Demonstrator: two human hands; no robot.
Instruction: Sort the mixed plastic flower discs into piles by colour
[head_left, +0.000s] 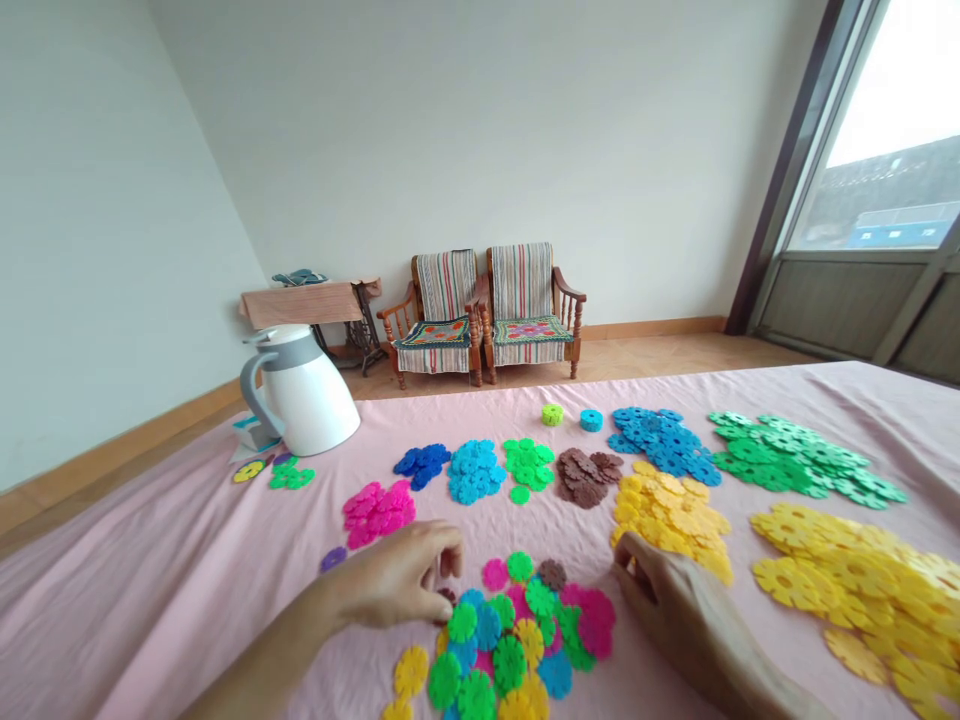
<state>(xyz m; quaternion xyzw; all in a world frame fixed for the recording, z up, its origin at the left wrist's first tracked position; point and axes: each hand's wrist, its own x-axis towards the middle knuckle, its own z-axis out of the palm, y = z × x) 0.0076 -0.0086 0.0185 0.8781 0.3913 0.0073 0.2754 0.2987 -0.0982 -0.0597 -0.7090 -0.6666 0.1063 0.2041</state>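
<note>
My left hand [409, 575] is over the left side of a mixed heap of plastic flower-shaped discs [510, 664], its fingers curled. At its thumb tip shows a brown flower disc [448, 595], partly hidden and seemingly pinched. My right hand [671, 600] is closed at the near left edge of a yellow-orange disc pile [671, 510]; its fingertips are bent under, so whatever they hold is hidden. Beyond my left hand is a pink disc pile [380, 512]. Farther back lie dark blue [422, 465], light blue [476, 470], green [529, 463] and brown [586, 475] piles.
A white and grey jug [304, 395] stands at the left on the pink cloth [285, 560]. Larger blue [664, 442], green [799, 455] and yellow [862, 570] piles spread to the right. Two small disc stacks, lime [552, 415] and blue [591, 420], sit at the back.
</note>
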